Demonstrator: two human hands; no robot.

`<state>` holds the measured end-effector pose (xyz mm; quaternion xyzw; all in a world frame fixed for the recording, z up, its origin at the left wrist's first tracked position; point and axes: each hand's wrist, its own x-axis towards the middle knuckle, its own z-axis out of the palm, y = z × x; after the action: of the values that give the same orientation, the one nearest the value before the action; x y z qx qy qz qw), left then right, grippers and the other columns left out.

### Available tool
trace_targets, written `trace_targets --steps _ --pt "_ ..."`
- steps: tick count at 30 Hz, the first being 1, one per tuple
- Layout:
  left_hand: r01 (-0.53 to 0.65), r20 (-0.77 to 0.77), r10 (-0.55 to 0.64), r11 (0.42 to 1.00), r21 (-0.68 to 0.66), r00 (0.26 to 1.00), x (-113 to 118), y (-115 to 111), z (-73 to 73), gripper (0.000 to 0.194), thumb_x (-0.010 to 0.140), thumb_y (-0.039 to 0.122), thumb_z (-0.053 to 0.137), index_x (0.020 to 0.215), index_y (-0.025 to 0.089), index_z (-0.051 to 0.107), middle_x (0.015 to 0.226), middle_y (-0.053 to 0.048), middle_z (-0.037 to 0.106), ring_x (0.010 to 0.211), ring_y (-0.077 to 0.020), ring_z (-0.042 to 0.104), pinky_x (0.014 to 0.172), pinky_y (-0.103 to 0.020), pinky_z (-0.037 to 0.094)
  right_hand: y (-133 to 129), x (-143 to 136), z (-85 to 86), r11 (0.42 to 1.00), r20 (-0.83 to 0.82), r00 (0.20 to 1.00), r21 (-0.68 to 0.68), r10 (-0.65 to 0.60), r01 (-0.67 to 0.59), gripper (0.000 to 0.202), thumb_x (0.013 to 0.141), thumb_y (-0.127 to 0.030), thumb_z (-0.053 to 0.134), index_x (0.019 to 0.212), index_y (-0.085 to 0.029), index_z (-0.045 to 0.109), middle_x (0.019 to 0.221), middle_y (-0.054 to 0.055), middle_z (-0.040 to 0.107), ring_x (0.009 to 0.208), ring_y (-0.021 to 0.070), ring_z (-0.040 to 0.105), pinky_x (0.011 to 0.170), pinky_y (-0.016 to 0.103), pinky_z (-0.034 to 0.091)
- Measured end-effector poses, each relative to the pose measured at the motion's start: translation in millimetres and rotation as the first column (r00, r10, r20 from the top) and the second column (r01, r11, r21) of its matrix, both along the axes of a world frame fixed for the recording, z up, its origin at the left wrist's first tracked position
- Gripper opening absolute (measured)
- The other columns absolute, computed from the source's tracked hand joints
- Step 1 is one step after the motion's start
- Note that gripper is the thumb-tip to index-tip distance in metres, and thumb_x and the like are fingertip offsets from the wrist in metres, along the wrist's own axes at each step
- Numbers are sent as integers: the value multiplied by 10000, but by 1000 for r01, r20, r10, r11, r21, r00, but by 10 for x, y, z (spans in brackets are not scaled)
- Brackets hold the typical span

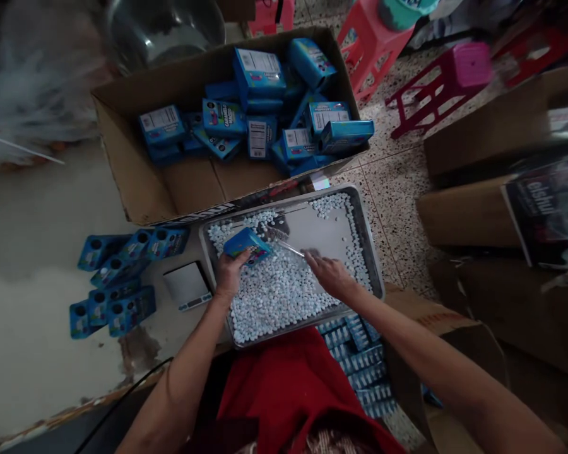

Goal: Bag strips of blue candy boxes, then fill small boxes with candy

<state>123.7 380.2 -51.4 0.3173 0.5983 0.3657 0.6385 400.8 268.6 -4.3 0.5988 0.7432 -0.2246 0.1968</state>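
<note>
My left hand (230, 272) is closed around a small blue printed box (246, 242), held tilted over the metal tray (376, 268). In my right hand (330, 274) is the thin metal handle of a spoon (289, 248); its head reaches toward the box's open-looking end, and I cannot make out clearly what lies in it. Small pale blue and white pellets (274, 296), like candies, cover much of the tray, thickest on the near side. Bare metal shows at the tray's upper right.
Behind the tray stands a cardboard carton (137, 170) with several blue boxes (260, 69). At left are a digital scale (188, 284) and grouped boxes with round dark holes (123, 309). A steel bowl (165, 31), pink stool (471, 66) and stacked cartons (468, 217) surround the workplace.
</note>
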Motion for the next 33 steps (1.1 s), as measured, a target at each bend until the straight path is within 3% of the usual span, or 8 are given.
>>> trace_targets --steps 4,9,13,17,22,28,30,33 --pt "-240 -102 255 960 141 961 -124 -42 -47 472 742 490 816 1099 207 694 1097 -46 750 995 -228 714 916 -351 564 -510 202 -50 941 137 931 40 -337 335 510 1035 -190 386 1542 -134 370 1136 164 730 963 227 714 770 290 509" --pt "-182 -243 264 932 315 933 110 -281 -286 375 794 434 765 1047 176 666 1079 -75 732 1086 -247 681 1034 -390 500 -753 -149 -247 870 146 862 -9 -486 493 523 1044 -211 359 1555 -100 355 1149 184 737 987 230 721 791 282 520" --pt "-101 -188 143 971 217 972 523 -533 -318 386 791 364 761 1115 190 644 1207 -97 688 1233 -276 612 1137 -436 429 -559 -727 -354 834 66 837 -66 -544 547 572 996 -160 373 1563 -89 353 1162 198 736 995 242 720 826 305 534" --pt "-151 -43 153 987 64 987 873 -616 -202 400 799 392 765 1113 189 624 1263 -106 673 1282 -285 585 1166 -449 409 -360 -957 -398 766 -140 754 -73 -642 638 576 943 -212 459 1515 -145 456 1177 151 741 993 246 708 815 298 516" --pt "-354 201 383 920 -168 901 888 -271 14 397 896 486 668 1185 216 631 1260 -55 695 1151 -201 669 1028 -347 531 -369 -866 -432 603 -470 448 -256 -760 755 341 803 -227 556 1082 -163 741 709 5 661 713 174 640 678 235 461" --pt "-198 247 409 783 -590 878 330 233 267 191 944 363 594 1029 225 696 926 -25 766 803 -196 723 903 -466 588 -530 -793 -136 491 -603 117 -507 -789 708 581 744 -245 590 1301 -113 687 588 -78 488 535 106 474 559 207 394" --pt "-147 241 389 741 -655 889 215 259 302 179 934 376 605 1001 237 695 849 -11 759 746 -200 716 900 -538 579 -539 -759 58 522 -625 130 -498 -769 692 559 731 -242 617 1269 -128 721 605 -71 488 560 100 450 564 205 365" --pt "-101 240 286 811 -576 928 189 209 283 197 895 393 664 995 228 701 789 -15 745 712 -190 710 904 -528 584 -448 -698 351 628 -654 240 -458 -718 630 530 707 -198 621 1218 -159 760 657 -56 535 615 100 457 599 205 352"
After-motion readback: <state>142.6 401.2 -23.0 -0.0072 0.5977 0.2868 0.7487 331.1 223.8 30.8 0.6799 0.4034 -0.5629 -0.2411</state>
